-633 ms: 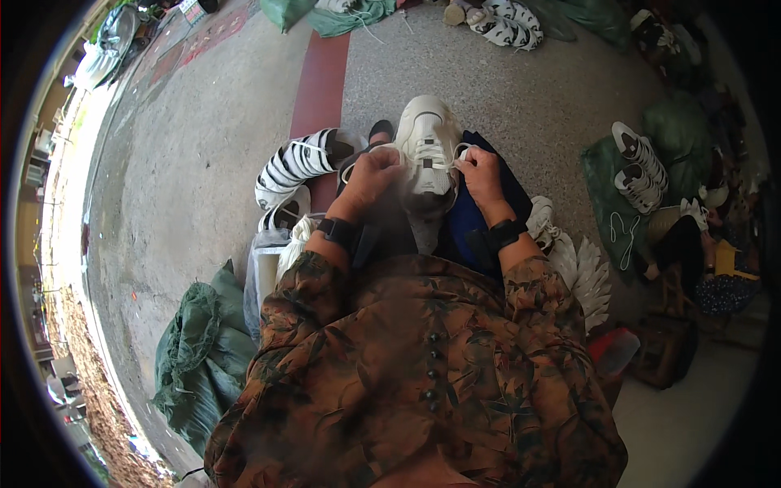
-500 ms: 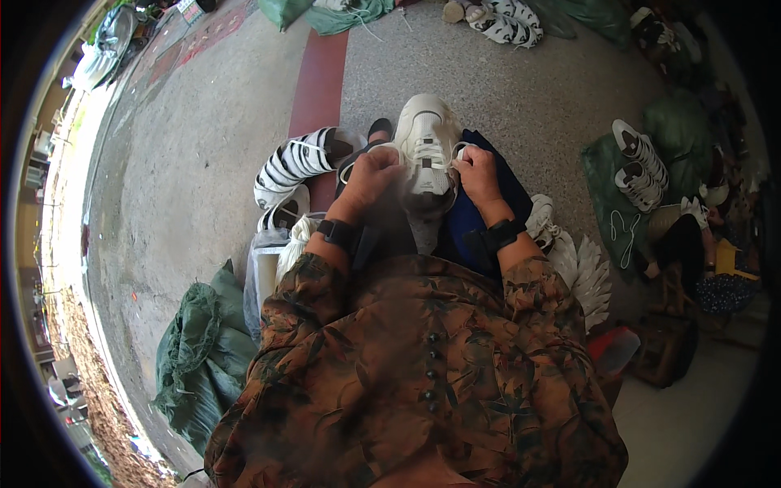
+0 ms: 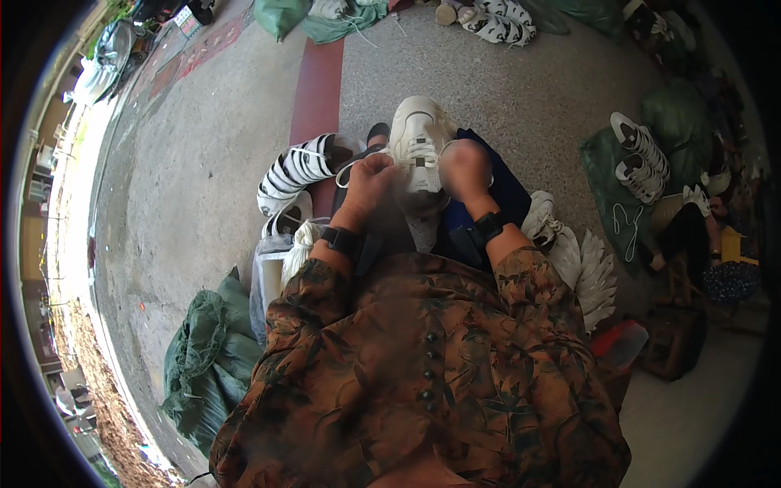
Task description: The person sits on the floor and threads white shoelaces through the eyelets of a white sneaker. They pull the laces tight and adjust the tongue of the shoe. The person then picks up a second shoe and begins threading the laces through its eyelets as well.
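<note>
A cream-white lace-up sneaker [image 3: 421,124] rests between my knees, its toe pointing away from me. Pale lace [image 3: 421,152] crosses its tongue, and the dark collar opening faces me. At the left side of the shoe, my left hand [image 3: 371,180] is closed in a pinch on a shoelace, a loop of which hangs beside the fingers. My right hand [image 3: 467,169] is by the shoe's right side, near the lacing. Motion smears its fingers, so its grip cannot be made out. Dark blue cloth [image 3: 508,183] lies beneath the right wrist.
On my left are nested white-and-black shoes [image 3: 293,172], a white lace bundle [image 3: 303,248] and a green sack [image 3: 199,350]. To my right lie another white shoe [image 3: 538,215] and a fanned white bundle [image 3: 592,281]. Farther right, shoes [image 3: 641,159] sit on green sacking near another person.
My right hand has moved inward, closer to the shoe, and is now blurred. My left hand stays pinched on the lace, almost in the same spot.
</note>
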The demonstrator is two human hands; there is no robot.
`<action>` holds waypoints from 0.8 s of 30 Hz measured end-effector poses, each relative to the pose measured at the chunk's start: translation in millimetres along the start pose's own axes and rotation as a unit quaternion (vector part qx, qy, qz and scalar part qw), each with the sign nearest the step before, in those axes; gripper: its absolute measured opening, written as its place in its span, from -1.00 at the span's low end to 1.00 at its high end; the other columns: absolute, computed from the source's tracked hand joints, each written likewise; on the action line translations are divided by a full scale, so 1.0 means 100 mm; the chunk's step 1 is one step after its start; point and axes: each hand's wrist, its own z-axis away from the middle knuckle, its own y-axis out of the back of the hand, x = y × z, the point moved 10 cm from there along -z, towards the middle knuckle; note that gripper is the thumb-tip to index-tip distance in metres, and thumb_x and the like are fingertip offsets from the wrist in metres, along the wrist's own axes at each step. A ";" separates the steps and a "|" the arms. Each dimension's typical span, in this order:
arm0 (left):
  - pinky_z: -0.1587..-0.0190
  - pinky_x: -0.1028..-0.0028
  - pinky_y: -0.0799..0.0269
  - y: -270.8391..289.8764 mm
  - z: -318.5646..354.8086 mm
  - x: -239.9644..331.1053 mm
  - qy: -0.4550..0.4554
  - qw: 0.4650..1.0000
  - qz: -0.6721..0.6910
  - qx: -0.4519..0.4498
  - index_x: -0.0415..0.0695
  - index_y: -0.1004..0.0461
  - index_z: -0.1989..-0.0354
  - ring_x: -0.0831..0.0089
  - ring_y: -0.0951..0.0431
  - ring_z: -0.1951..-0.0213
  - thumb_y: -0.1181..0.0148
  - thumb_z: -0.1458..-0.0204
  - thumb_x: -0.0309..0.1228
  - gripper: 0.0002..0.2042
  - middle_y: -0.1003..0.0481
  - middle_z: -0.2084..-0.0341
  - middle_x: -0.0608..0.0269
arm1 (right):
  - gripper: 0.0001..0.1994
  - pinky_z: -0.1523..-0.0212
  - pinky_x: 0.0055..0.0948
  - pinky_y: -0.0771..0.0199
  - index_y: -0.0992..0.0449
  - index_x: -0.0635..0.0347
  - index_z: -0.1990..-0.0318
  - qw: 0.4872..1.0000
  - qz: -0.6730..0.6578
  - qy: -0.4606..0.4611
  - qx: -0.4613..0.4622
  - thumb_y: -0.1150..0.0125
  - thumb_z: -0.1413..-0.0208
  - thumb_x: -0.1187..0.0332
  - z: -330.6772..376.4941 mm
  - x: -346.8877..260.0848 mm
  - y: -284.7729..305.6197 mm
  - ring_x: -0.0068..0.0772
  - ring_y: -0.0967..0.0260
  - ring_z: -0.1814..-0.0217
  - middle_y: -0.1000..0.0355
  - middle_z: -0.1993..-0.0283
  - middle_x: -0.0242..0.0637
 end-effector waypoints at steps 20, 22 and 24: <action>0.49 0.32 -0.43 -0.99 -0.21 0.03 -0.229 0.822 -0.518 -0.055 -0.11 -0.47 0.65 0.24 -0.54 0.49 -0.08 0.17 -0.38 -0.88 -0.50 0.56 0.14 | -0.92 0.38 -0.12 -0.39 -0.43 0.30 0.48 0.969 0.183 0.167 0.010 -0.08 0.08 0.47 0.31 -0.29 -0.06 0.10 -0.38 0.41 -0.36 0.48 0.05; 0.49 0.32 -0.43 -1.05 -0.23 0.03 -0.216 0.800 -0.556 -0.063 -0.11 -0.50 0.63 0.25 -0.54 0.49 -0.08 0.17 -0.39 -0.88 -0.50 0.56 0.14 | -0.90 0.39 -0.10 -0.38 -0.44 0.29 0.52 0.971 0.169 0.165 0.030 -0.08 0.07 0.45 0.30 -0.25 -0.01 0.11 -0.37 0.42 -0.35 0.51 0.06; 0.49 0.31 -0.44 -1.07 -0.23 0.04 -0.202 0.788 -0.577 -0.072 -0.11 -0.52 0.61 0.24 -0.55 0.49 -0.09 0.17 -0.39 -0.88 -0.50 0.56 0.14 | -0.88 0.39 -0.08 -0.37 -0.44 0.29 0.55 0.973 0.165 0.157 0.045 -0.08 0.07 0.43 0.31 -0.23 0.02 0.12 -0.36 0.43 -0.35 0.53 0.06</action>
